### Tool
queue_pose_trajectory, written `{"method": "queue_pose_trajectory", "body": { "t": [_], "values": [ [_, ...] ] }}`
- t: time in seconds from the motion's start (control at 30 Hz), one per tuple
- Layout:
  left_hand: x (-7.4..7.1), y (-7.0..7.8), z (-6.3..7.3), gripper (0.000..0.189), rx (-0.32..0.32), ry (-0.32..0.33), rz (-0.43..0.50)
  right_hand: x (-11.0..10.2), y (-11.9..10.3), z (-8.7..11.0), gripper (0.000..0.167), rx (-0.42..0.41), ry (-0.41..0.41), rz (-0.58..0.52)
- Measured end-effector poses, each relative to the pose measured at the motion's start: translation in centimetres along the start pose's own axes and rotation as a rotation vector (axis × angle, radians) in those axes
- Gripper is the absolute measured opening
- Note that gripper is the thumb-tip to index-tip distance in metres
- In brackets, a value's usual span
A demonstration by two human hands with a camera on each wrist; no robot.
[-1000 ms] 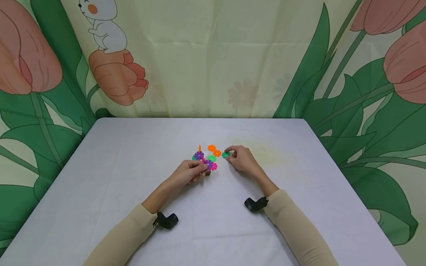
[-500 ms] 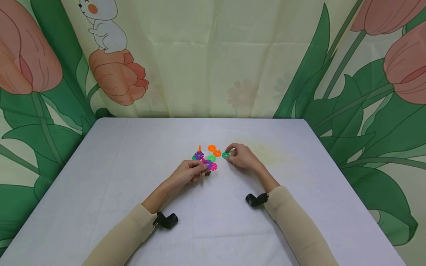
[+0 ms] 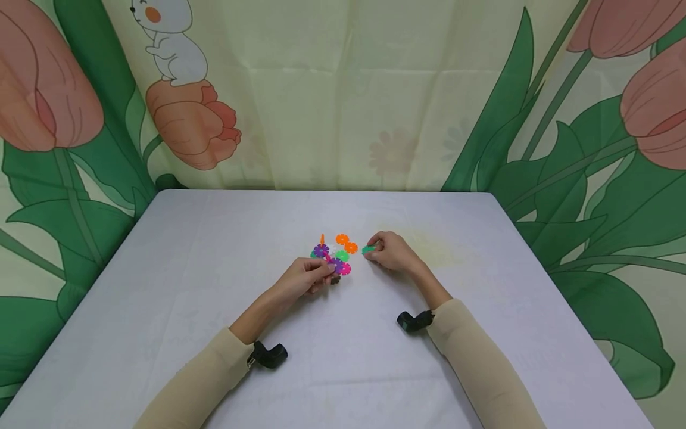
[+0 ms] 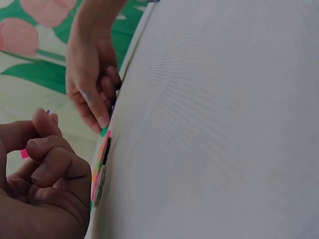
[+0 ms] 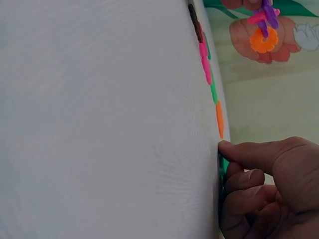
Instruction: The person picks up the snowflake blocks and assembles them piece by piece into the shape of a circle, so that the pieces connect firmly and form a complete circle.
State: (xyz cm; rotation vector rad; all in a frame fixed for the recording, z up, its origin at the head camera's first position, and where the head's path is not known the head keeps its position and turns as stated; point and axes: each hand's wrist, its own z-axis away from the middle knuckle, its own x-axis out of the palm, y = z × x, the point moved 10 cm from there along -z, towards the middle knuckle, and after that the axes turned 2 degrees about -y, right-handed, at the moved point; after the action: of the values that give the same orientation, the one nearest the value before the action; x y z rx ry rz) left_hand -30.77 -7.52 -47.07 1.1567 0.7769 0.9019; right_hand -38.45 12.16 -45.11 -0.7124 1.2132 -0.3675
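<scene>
Toy discs [image 3: 342, 239] shaped like flowers, in several bright colours, sit in a small group around the middle of the counter, between two hands. Behind everything hangs a pale curtain [image 3: 332, 119] printed with pink tulips, green leaves and, at the left, a white animal on a flower. The counter [image 3: 343, 369] in front of it is white, with faint creases and a yellowish patch right of centre. Two beige sleeves [image 3: 198, 375] reach in from the near edge, and each carries a small black camera [image 3: 270, 356] by the wrist. The left hand [image 3: 300, 279] pinches one end of a linked string [image 5: 271, 18] of purple, pink and orange pieces, held above the counter. The right hand [image 3: 395, 254] sits to the other side of the group, its thumb and forefinger narrowed on a green disc [image 3: 368, 250], its other fingers curled. Nearest to this disc, just apart from it, are two orange discs; a light green disc [image 3: 342, 255], a pink disc [image 3: 346, 269] and a dark disc [image 3: 335, 280] follow toward the left hand.
</scene>
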Motion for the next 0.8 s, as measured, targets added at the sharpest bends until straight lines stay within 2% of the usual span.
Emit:
{"method": "queue_pose_trajectory", "body": {
  "t": [0.2,0.37,0.53,0.67,0.8],
  "values": [
    [-0.1,-0.1,0.0,0.032,0.010,0.004,-0.010,-0.4,0.8,0.5,0.035,0.056,0.031,-0.046],
    [-0.2,0.0,0.0,0.031,0.019,0.003,-0.004,-1.0,1.2,0.9,0.029,0.061,0.045,-0.024],
    [-0.2,0.1,0.0,0.032,0.019,0.004,0.006,-1.2,1.5,1.5,0.023,0.051,0.006,-0.016],
    [-0.3,0.1,0.0,0.032,0.022,0.006,-0.001,-0.9,1.9,1.8,0.023,0.056,-0.032,-0.050],
    [-0.4,0.0,-0.1,0.033,0.026,0.007,-0.006,-0.8,2.2,2.0,0.023,0.078,-0.028,-0.099]
  ]
}}
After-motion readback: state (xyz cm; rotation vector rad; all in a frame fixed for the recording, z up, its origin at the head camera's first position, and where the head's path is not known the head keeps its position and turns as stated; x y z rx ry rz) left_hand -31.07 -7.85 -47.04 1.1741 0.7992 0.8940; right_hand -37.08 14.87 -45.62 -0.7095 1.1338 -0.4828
